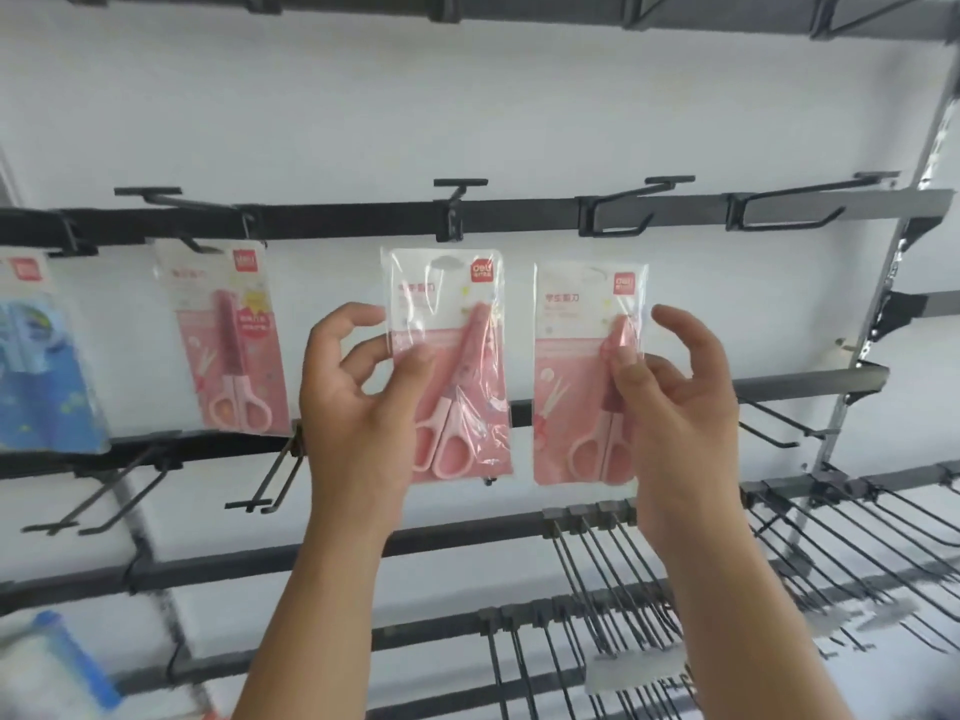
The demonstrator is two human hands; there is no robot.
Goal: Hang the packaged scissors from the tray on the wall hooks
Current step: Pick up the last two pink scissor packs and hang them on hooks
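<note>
Two pink scissor packs held up before the black wall hooks.

Far left, a blue packet [36, 371] hangs at the frame edge; beside it a clear pack of pink scissors [228, 337] hangs from a black wire hook [195, 245], red "deli" tag at its corner. The left hand [353, 402] pinches a second clear-sleeved pink scissors pack [449, 363], same red tag, just under the black rail [519, 213]. The right hand [675, 402] pinches a third pink pack [589, 374], remaining fingers spread loose.
</note>
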